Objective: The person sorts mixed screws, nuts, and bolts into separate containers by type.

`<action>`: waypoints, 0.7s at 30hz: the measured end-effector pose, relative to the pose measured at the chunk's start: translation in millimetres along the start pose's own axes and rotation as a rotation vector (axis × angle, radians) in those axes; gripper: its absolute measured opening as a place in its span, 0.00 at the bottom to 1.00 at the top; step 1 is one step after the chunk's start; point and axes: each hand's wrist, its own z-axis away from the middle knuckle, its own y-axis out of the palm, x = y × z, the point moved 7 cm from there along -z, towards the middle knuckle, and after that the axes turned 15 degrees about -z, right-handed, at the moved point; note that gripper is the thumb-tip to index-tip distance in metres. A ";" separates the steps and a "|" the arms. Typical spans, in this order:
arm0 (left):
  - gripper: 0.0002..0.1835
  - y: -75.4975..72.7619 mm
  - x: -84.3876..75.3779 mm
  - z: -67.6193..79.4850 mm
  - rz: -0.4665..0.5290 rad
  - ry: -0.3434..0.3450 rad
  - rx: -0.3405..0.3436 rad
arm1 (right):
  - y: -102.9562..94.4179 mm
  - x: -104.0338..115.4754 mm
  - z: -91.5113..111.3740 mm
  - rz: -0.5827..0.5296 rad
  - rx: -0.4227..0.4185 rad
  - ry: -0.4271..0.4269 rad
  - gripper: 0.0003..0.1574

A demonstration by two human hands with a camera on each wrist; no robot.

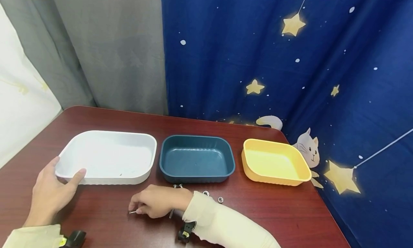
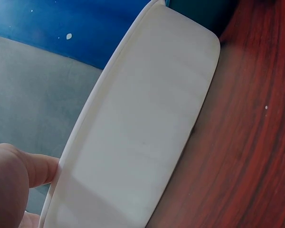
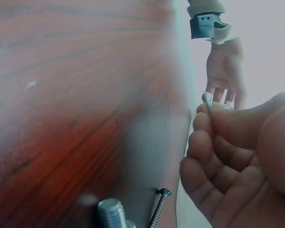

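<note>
My left hand [image 1: 53,190] grips the near left corner of a white plastic tray [image 1: 145,174], thumb over the rim and fingers along the left side. The left wrist view shows the thumb [image 2: 40,168] at the rim, beside the tray's long outer wall [image 2: 133,104]. Between thumb and fingertips, my right hand [image 1: 158,201] pinches a small screw [image 1: 133,212] low over the table, in front of the tray. In the right wrist view the head of the held screw [image 3: 207,99] pokes out past the fingertips.
A dark teal tray [image 1: 196,179] and a yellow tray [image 1: 274,179] stand right of the white one. By the right wrist lie nuts [image 1: 221,200] and several bolts and screws, partly hidden by the arm. A loose screw [image 3: 160,206] and a thick bolt [image 3: 112,214] lie below the right hand.
</note>
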 end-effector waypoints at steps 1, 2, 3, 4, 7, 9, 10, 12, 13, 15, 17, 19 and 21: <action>0.48 -0.1 0.1 0.2 0.001 -0.001 -0.001 | -1.9 0.0 0.0 -0.016 -0.009 -0.009 0.11; 0.48 -0.3 0.1 0.4 0.001 -0.002 -0.001 | -3.6 0.0 -0.1 -0.028 -0.019 -0.019 0.11; 0.48 -0.4 0.2 0.8 0.000 -0.003 0.000 | -5.3 -0.2 0.0 -0.039 -0.029 -0.024 0.11; 0.48 -0.5 0.3 1.1 -0.002 -0.002 -0.001 | -6.7 -1.1 0.1 -0.051 -0.042 -0.024 0.11; 0.48 -0.6 0.5 1.8 -0.005 -0.001 0.002 | -9.1 -5.4 0.3 -0.108 -0.072 -0.004 0.08; 0.48 -0.7 0.5 2.3 -0.005 -0.001 0.002 | -8.4 -9.7 0.7 -0.170 -0.083 0.027 0.07; 0.48 -0.9 0.5 2.5 -0.003 -0.002 0.002 | -7.5 -11.9 1.0 -0.206 -0.087 0.045 0.07; 0.48 -1.3 -0.1 3.0 -0.003 0.000 0.000 | -6.5 -15.4 1.4 -0.290 -0.096 0.066 0.05; 0.47 -1.5 -0.4 3.1 -0.002 0.001 -0.001 | -6.6 -16.9 1.9 -0.349 -0.105 0.071 0.04; 0.48 -1.9 -1.2 3.1 -0.001 0.001 0.002 | -8.0 -19.6 2.3 -0.484 -0.128 0.076 0.05; 0.48 -2.2 -2.1 3.0 -0.003 0.005 0.002 | -10.9 -21.7 2.6 -0.645 -0.152 0.061 0.11; 0.48 -2.6 -2.6 2.9 -0.004 0.004 0.005 | -14.0 -24.1 2.6 -0.819 -0.181 0.045 0.17; 0.48 -2.9 -2.8 2.7 -0.004 0.004 0.007 | -16.3 -26.7 2.3 -0.960 -0.211 0.037 0.21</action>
